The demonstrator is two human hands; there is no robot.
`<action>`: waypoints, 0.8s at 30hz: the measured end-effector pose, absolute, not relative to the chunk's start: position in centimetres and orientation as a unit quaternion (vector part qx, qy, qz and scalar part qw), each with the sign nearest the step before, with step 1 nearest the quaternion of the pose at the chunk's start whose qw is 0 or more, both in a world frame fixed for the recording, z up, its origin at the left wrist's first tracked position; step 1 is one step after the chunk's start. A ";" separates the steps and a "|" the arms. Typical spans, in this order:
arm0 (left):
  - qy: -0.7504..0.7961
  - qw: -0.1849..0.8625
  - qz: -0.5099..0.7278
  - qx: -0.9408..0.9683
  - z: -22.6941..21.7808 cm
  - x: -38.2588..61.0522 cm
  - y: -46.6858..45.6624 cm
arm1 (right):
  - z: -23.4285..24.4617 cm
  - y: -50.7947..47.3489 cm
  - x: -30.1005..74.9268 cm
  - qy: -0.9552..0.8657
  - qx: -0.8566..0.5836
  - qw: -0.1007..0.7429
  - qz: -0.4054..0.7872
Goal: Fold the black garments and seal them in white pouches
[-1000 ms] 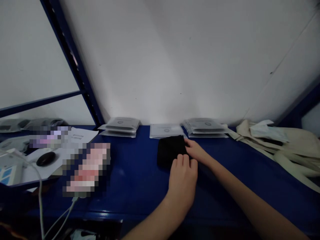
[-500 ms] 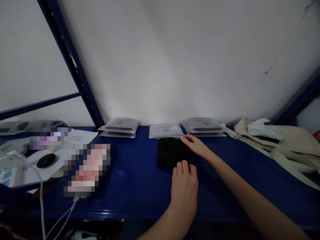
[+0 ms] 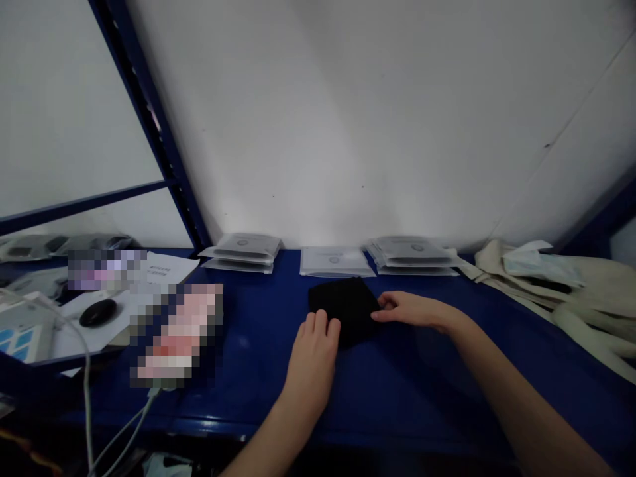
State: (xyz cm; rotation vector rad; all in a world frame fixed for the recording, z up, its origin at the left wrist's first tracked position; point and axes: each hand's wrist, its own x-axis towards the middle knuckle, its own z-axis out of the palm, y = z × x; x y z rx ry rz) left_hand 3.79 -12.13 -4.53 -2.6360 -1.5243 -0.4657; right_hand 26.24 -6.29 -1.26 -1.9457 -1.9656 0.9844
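Observation:
A folded black cloth (image 3: 345, 310) lies flat on the blue shelf top (image 3: 258, 351), its corners turned at a slant. My left hand (image 3: 312, 358) rests at its near-left edge, fingertips on the fabric and fingers apart. On the right edge, my right hand (image 3: 412, 311) touches the cloth with curled fingers. Whether that hand pinches the fabric is hard to see.
Clear packets with grey contents (image 3: 410, 253) stand in low stacks along the wall. Crumpled cream cloth bags (image 3: 541, 285) lie at the right. Papers, a black computer mouse (image 3: 98, 313), a pixelated object (image 3: 176, 334) and white cables are at the left.
My left hand has moved left along the cloth. My right hand has slid from the far corner down to the right edge. The cloth has turned slightly.

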 end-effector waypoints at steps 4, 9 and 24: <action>-0.450 -0.013 -0.136 -0.882 -2.7 2.0 -11.0 | -1.0 -6.7 25.7 -0.672 -0.628 0.099 0.380; -0.427 -0.045 -0.208 -0.879 -1.2 1.3 -9.4 | -1.5 -6.5 25.6 -0.648 -0.634 0.105 0.408; -0.510 -0.158 -0.092 -0.841 -1.2 1.9 -4.9 | -0.7 -6.8 24.3 -0.515 -0.580 0.278 0.566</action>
